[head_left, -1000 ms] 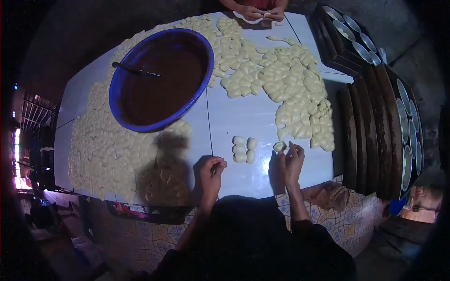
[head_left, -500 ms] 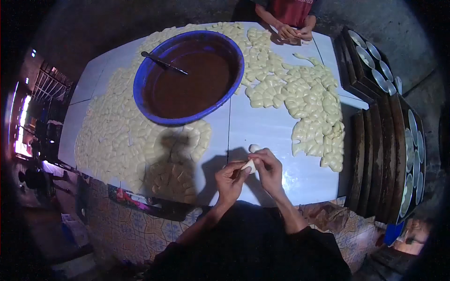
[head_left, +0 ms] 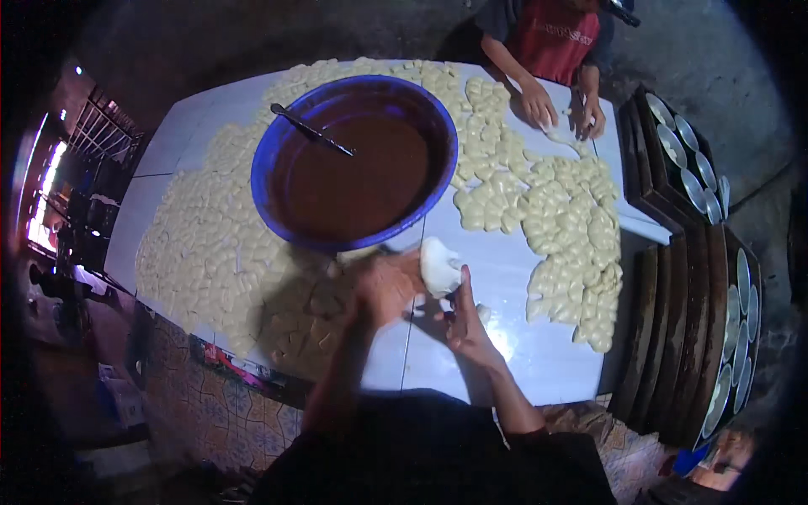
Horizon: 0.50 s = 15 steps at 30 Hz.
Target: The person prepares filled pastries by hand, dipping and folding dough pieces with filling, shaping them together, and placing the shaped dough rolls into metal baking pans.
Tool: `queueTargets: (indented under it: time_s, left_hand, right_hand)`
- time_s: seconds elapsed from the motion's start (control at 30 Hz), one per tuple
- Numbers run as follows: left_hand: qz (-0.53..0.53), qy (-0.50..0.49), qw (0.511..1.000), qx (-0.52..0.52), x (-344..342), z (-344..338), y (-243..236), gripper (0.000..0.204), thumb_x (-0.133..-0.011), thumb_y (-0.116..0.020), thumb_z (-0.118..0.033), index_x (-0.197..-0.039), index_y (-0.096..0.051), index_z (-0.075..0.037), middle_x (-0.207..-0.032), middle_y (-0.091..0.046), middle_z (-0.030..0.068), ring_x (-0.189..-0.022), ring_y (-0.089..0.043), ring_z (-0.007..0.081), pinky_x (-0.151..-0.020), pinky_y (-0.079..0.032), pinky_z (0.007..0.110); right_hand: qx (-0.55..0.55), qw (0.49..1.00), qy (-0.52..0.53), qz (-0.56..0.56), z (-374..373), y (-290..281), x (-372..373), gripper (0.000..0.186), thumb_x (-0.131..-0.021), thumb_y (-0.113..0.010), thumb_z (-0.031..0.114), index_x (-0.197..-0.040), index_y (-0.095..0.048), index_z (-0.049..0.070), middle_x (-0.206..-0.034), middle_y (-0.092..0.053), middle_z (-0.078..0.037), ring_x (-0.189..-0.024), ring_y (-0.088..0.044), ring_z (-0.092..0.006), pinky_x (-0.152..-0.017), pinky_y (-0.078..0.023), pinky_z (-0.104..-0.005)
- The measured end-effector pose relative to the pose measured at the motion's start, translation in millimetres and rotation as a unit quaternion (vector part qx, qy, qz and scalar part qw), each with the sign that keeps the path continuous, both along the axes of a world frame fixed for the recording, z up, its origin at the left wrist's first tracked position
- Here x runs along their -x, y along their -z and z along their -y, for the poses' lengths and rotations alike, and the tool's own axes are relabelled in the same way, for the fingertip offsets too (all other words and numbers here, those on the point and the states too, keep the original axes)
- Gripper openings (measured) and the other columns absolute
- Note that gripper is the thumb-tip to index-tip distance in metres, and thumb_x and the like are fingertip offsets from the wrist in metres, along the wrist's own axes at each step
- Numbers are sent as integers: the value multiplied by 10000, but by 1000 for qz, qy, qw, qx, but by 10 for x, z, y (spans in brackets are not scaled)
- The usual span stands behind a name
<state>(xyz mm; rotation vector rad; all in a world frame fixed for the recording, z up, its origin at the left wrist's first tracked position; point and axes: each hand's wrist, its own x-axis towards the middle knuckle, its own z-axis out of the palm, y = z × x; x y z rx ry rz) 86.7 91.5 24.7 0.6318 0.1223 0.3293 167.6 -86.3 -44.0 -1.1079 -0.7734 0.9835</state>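
Both hands are now working together above the desk (head_left: 505, 337) — the right hand (head_left: 465, 324) and left hand (head_left: 385, 288) are pinching a white dough piece (head_left: 439, 265) between their fingers, lifted beside the blue bowl (head_left: 358, 160).

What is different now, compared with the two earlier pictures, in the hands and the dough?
Both hands have lifted off the table: the left hand and right hand now hold a white dough piece up together, nearer the blue bowl. Earlier they pinched a smaller piece low. Bowl, spoon and laid-out dough pieces stay put.
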Motion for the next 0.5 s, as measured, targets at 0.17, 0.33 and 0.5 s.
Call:
queueTargets:
  time_s: [0.17, 0.33, 0.5]
  left_hand:
    - [-204, -200, 864, -414, -535, -1121, -219, 617, -997, -339, -496, -940, -643, 38, -735, -638, 82, -648, -599, 136, -608, -466, 239]
    - [-167, -67, 957, -226, -467, -1006, -331, 634, -987, -348, -511, -1084, -580, 71, -911, -655, 137, -811, -641, 200, -748, -508, 319]
    - [-106, 42, 990, -88, -203, -78, -307, 508, -996, -394, -388, -1130, -557, 75, -1046, -619, 151, -946, -619, 232, -875, -487, 392]
  right_hand:
    - [-38, 997, 64, 3, -114, -117, 97, 1192, -735, -764, 423, -1500, 111, 152, -1475, -243, -131, -1152, -397, -230, -889, -397, -343]
    - [-26, 991, 122, -52, -56, 0, 66, 777, -918, -595, 251, -1508, -112, 103, -1393, -398, -129, -1098, -486, -177, -863, -439, -277]
    - [-47, 943, 138, -298, -143, -236, -27, 690, -954, -522, 386, -1437, -262, -33, -1193, -551, -185, -892, -595, -164, -694, -491, -234]
